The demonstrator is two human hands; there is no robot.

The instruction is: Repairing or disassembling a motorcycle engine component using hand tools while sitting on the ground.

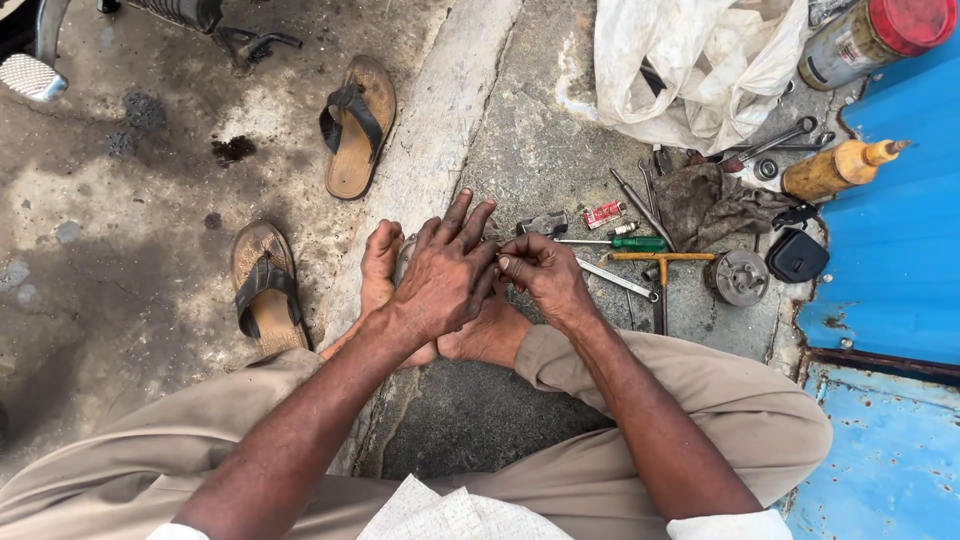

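I sit on the concrete ground with my bare feet drawn in front of me. My left hand lies flat over something round and grey that rests against my feet; most of that thing is hidden under the palm. My right hand is curled next to it, fingertips pinched on a thin metal tool or wire whose tip points under my left fingers. The two hands touch at the fingertips.
Two brown sandals lie to the left. Right of my hands lie a green-handled screwdriver, a yellow T-handle wrench, spanners, a round metal part, a dirty rag, a white plastic bag, an oil bottle and a blue metal panel.
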